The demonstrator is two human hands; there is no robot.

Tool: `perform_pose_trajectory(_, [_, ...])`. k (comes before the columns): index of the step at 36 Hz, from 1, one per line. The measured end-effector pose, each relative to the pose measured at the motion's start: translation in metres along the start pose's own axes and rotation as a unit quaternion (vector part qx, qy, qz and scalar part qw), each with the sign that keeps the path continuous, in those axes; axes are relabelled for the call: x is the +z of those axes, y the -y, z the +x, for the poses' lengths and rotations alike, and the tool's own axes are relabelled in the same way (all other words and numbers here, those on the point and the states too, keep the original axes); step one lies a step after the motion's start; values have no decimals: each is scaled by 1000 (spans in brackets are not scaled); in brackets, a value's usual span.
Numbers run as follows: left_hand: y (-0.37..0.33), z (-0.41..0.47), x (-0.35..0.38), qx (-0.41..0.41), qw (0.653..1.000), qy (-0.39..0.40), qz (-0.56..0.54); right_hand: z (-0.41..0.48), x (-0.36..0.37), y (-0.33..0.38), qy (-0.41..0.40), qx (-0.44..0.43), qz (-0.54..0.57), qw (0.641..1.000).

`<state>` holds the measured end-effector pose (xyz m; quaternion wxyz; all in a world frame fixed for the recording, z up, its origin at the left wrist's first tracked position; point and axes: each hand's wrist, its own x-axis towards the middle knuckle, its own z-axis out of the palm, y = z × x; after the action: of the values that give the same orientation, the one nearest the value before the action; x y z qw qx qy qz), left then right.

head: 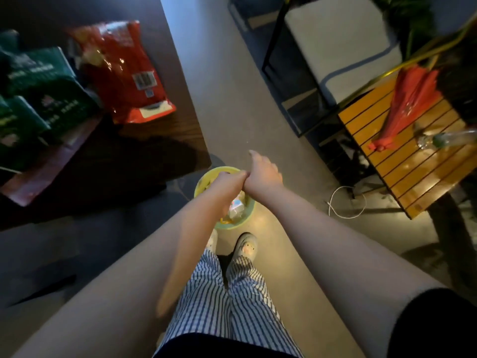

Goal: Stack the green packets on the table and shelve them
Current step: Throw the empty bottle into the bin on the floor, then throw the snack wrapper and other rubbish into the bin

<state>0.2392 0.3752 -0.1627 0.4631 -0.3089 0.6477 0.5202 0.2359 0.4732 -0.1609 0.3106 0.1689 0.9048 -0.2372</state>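
**A:** Anything hidden or hard to make out?

**B:** Plenty. Green packets (59, 99) blurred and overlapping on the dark counter (154, 140), at far left, cut off by the frame edge. Count unclear, print unreadable. Left hand (229, 180) blurred too, its tip meeting the right wrist. Cannot tell whether gripping or merely touching.

**A:** And the right hand?

**B:** Right hand (264, 171) relaxed, fingers loose, holding nothing. Hovers above a yellow-green bin (233, 224) on the floor, well apart from the packets.

**A:** Direction of the packets?

**B:** Long axes seemingly slanting from upper left to lower right, slightly fanned; blur leaves this uncertain. Flat or leaning, cannot tell. Red packet (121, 71) just beside them on the same counter, similar slant, barcode side up.

**A:** Elsewhere?

**B:** Folded red umbrella (410, 99) lying on a slatted orange counter (413, 171) at right. Striped trousers (240, 293) at the bottom, partly hidden by both forearms.
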Motion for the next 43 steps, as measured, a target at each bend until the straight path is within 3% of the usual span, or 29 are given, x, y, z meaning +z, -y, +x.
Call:
perform_pose_trajectory(7, [-54, -77, -26, 90, 996, -6, -26, -26, -70, 47, -53, -61, 22, 996])
perform_pose_trajectory(10, [-66, -101, -56, 124, 984, -64, -108, -39, -85, 83, -67, -107, 9, 992])
perform_pose_trajectory(19, [-65, -134, -153, 120, 952, -165, -227, -46, -71, 178, -75, -192, 9, 979])
perform_pose_trajectory(26, [-34, -116, -234, 160, 902, -308, -255, -31, -38, 239, -53, -165, 16, 985])
perform_pose_trajectory(30, [-4, -100, -265, 68, 917, -355, -169, -12, -23, 248, -42, -124, 38, 991])
perform_pose_trajectory(34, [16, -95, -275, 34, 925, -374, -54, 3, -16, 246, -59, -109, 2, 992])
perform_pose_trajectory(38, [29, -84, -272, 28, 910, -392, 130, 19, -12, 245, -71, -91, 12, 993])
perform_pose_trajectory(43, [47, -74, -266, 30, 874, -417, 245, 35, -8, 248, -63, -61, 46, 995])
